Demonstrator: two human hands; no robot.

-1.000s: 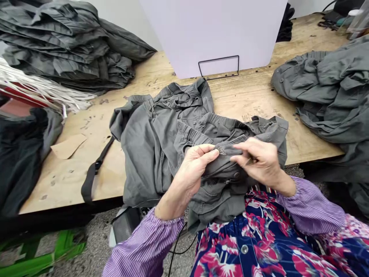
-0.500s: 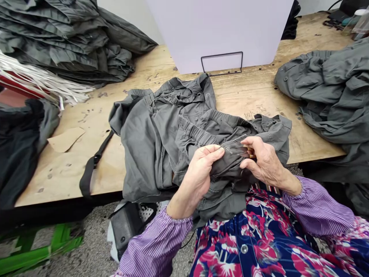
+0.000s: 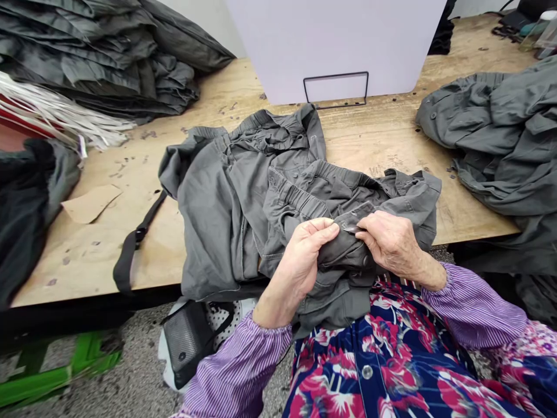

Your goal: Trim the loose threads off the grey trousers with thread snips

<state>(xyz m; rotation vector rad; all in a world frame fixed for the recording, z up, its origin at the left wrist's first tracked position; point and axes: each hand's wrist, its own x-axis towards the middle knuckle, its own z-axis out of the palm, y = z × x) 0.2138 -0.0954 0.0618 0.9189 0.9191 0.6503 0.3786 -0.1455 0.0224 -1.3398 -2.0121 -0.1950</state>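
One gray garment (image 3: 348, 253) lies between left fingers (image 3: 325, 233).

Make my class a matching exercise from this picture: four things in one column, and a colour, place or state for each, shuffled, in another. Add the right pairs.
Things:
1. Left hand
2. Paper scrap
3. Strap
4. Board

Descriptions:
A. Black, running down to the front edge of the wooden table
B. Pale, standing beyond the gray cloth
C. Pinching the gray cloth between thumb and fingers
D. Tan, lying on the left part of the wooden table

Right pairs: 1-C, 2-D, 3-A, 4-B
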